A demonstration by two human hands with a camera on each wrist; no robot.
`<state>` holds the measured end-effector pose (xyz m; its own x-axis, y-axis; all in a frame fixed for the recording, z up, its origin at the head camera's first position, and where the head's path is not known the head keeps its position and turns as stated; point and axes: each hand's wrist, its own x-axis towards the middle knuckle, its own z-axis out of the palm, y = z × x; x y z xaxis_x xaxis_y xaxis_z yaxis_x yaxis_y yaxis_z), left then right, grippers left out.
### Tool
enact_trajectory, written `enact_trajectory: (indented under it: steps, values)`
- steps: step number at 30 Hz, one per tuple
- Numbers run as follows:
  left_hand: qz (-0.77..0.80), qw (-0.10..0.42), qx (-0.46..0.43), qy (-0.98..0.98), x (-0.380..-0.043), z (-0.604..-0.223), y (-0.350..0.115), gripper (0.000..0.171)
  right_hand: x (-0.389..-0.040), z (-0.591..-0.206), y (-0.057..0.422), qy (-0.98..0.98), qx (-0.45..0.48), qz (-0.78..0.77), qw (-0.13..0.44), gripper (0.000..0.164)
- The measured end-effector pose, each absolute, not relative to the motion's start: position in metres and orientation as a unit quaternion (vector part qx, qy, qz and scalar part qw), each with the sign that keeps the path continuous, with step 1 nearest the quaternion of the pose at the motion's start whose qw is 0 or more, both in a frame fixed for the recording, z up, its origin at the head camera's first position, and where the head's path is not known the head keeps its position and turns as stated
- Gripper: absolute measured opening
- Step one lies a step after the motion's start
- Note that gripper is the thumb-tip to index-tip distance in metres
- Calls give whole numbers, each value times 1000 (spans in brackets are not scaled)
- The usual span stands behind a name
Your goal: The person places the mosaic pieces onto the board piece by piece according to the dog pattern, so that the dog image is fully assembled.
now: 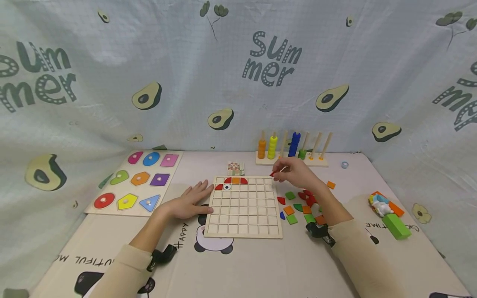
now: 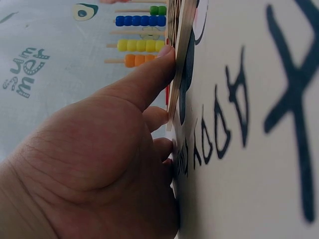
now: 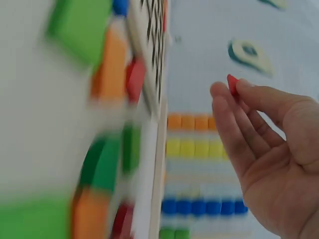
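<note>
Red piece [image 1: 273, 174] is pinched between thumb and fingers of the right hand [image 1: 298, 171], held by the far right corner of the grid board [image 1: 244, 238], clear of it in the right wrist view. Left hand [image 1: 189, 201] is laid beside the board, fingers spread, left edge touched by thumb. Top rows are partly filled: red curved pieces, orange square [image 1: 236, 181], eye piece [image 1: 227, 187]. Loose pieces [image 1: 288, 210] are scattered right of the board, some overlapped by the right forearm. Bead rack [image 1: 314, 162] is set behind, its base partly blocked by the right hand. Picture card [image 1: 236, 168] is placed just beyond the board. Shape puzzle [image 1: 147, 190] is seen at left; green block [image 1: 396, 226] and small toy [image 1: 381, 207] at right on the desk [image 1: 242, 269].
</note>
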<state>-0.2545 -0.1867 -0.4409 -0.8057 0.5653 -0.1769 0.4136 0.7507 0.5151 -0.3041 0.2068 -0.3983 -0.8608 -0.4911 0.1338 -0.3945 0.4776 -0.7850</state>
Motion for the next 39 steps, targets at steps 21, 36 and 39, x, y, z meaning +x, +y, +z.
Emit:
enact_trajectory:
  steps: [21,36,39]
  values:
    - [222,162,271,923,-256,-440,-186,86,-328,-420,80,895,-333,-283,84,10]
    - [225,160,270,922,-254,-439,-185,85,-323,-417,80,908,-327,-244,94,5]
    - [222,159,271,923,-254,-440,-186,85,-323,-418,81,907,-326,-247,100,5]
